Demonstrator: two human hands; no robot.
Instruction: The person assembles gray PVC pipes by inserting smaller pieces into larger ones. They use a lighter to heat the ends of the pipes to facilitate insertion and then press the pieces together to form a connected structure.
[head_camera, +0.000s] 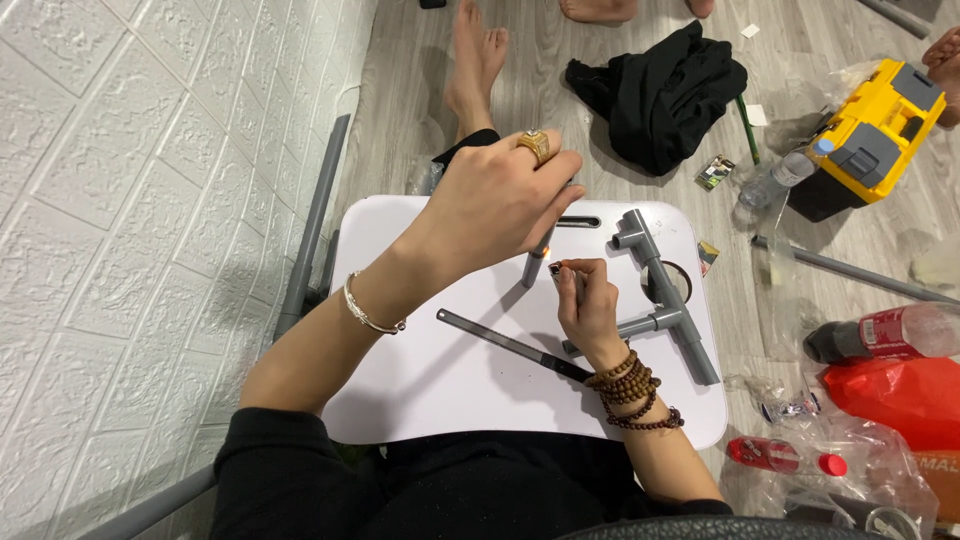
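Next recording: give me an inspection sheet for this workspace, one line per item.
Surface: white lap tray, on the person's lap over a wood-look floor.
Job's things: short grey pipe piece held upright with a small flame at it; grey pipe assembly with tee fittings lying on the tray.
Clutter: flat metal blade on the tray; plastic bottles, bags, black cloth, yellow tool case on the floor.
Grippers: left hand closed around the pipe piece's top; right hand pinching a small lighter-like item.
Cables: nothing seen.
Surroundings: white brick-pattern wall, long grey pipes on the floor, other people's bare feet.
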